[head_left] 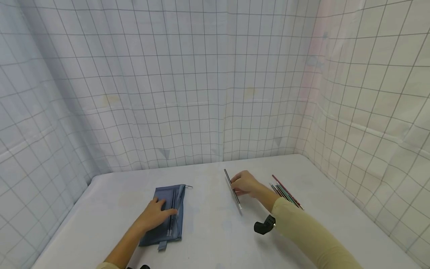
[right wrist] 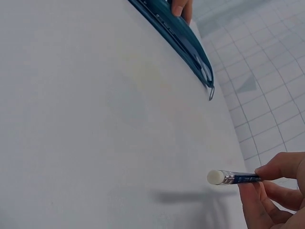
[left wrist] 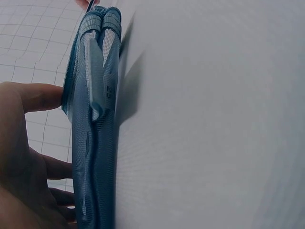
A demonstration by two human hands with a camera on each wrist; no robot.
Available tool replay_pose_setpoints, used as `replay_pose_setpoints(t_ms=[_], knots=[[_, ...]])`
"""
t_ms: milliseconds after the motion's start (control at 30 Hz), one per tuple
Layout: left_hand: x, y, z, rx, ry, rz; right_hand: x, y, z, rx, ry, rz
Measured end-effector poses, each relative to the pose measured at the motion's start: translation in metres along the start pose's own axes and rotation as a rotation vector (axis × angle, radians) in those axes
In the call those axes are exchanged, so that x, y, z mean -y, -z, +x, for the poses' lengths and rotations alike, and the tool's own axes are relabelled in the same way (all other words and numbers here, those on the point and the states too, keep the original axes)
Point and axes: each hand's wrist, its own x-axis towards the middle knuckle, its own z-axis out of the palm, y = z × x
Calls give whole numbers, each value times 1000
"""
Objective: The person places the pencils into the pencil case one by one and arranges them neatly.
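Observation:
A blue mesh zip pouch (head_left: 158,233) lies on the left of the table, with a couple of dark pencils (head_left: 171,209) showing through it. My left hand (head_left: 154,216) rests on the pouch, fingers spread over its upper face. In the left wrist view the thumb and fingertips touch the side of the pouch (left wrist: 95,157). My right hand (head_left: 246,183) pinches a dark pencil (head_left: 236,198) above the table, right of the pouch. The right wrist view shows its white eraser (right wrist: 216,177) pointing away from the fingers.
Several pencils (head_left: 285,192), one of them red, lie in a loose bundle beyond the right forearm. The white table (head_left: 205,231) is bordered by grid-patterned curtains (head_left: 201,93) at the back and sides. A zip pull (head_left: 189,186) sticks out at the pouch's far corner.

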Motion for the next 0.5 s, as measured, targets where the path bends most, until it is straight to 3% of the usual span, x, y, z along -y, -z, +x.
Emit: replay_pose_setpoints(t_ms=[500], knots=[[2,-1,0,5,-6,-2,4,-30,7,56,-10,60]])
